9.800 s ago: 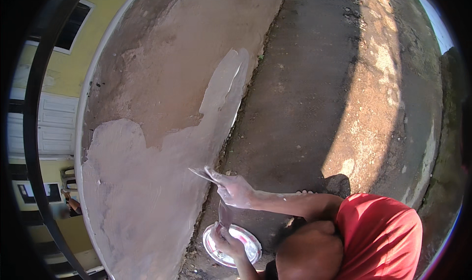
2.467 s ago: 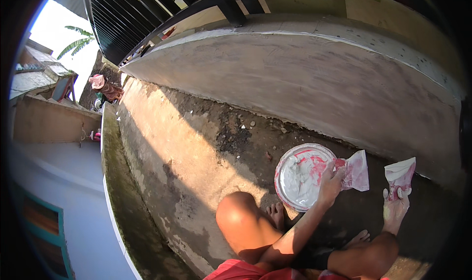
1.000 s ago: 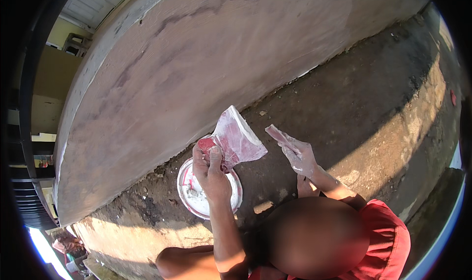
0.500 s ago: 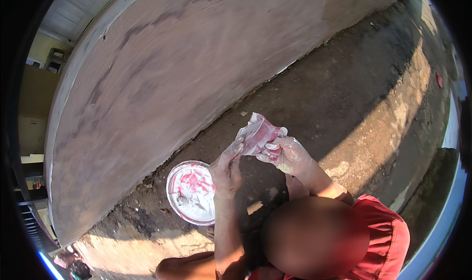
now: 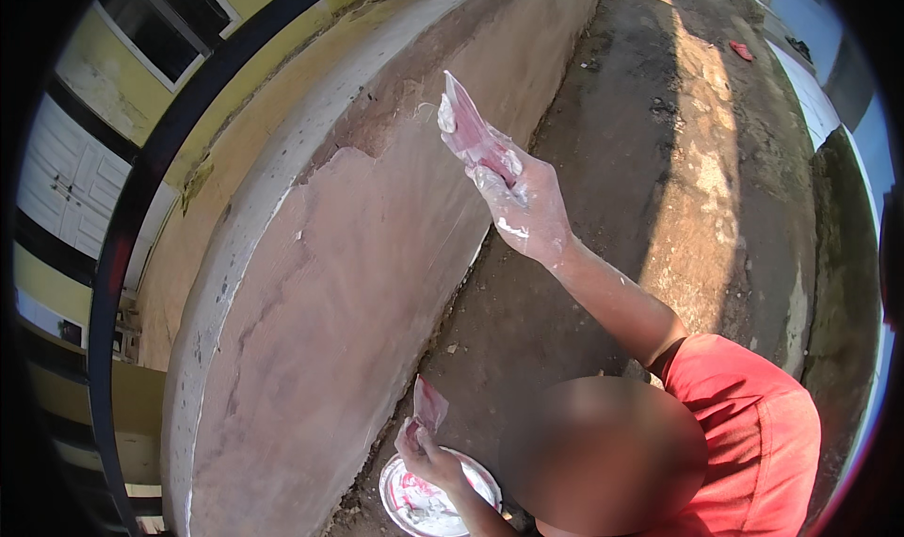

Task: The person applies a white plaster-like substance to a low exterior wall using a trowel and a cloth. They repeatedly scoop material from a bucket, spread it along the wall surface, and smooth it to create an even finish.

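Observation:
My right hand is raised and grips a pink plastic sheet smeared with white putty, its edge close to the low curved wall. White putty also coats this hand's fingers. My left hand is low and holds a second small pink plastic piece upright. It sits just above a round metal bowl of white putty streaked with pink. The bowl rests on the ground at the foot of the wall. My head and red shirt fill the lower right.
The wall's face is pinkish smoothed plaster with a rough brown patch near its top. A dark concrete path runs along its right side, partly sunlit. Behind the wall are a black railing and a yellow building with white doors.
My hands were together on the pink sheet above the bowl. Now my right hand has lifted a loaded sheet up to the wall and my left hand has dropped over the bowl.

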Demonstrator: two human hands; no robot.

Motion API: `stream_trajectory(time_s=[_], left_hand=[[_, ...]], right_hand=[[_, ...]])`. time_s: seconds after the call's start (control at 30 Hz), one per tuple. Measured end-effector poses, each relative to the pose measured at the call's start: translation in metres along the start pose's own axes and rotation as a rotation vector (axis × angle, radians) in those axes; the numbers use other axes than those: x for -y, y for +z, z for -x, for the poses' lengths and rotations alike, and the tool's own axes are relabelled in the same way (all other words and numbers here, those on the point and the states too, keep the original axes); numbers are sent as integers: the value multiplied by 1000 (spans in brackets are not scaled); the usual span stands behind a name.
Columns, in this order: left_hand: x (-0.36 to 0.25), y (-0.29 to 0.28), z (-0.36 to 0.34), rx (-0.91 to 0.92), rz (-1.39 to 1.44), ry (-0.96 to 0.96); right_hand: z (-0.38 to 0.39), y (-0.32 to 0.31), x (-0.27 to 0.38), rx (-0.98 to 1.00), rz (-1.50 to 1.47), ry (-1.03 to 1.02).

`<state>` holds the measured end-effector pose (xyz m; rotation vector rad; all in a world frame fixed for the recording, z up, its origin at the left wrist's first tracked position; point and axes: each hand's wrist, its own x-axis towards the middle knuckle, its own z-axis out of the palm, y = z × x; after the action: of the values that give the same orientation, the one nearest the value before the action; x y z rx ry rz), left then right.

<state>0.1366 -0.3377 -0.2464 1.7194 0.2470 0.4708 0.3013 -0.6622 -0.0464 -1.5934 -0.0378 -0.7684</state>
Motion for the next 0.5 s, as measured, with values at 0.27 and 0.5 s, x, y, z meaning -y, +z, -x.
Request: stream_trajectory(time_s=[0.27, 0.5], left_hand=[[0, 14, 3, 11, 29, 10], [-11, -2, -4, -92, 70, -22]], right_hand=[[43, 111, 36, 125, 787, -424], [-42, -10, 47, -136, 507, 9]])
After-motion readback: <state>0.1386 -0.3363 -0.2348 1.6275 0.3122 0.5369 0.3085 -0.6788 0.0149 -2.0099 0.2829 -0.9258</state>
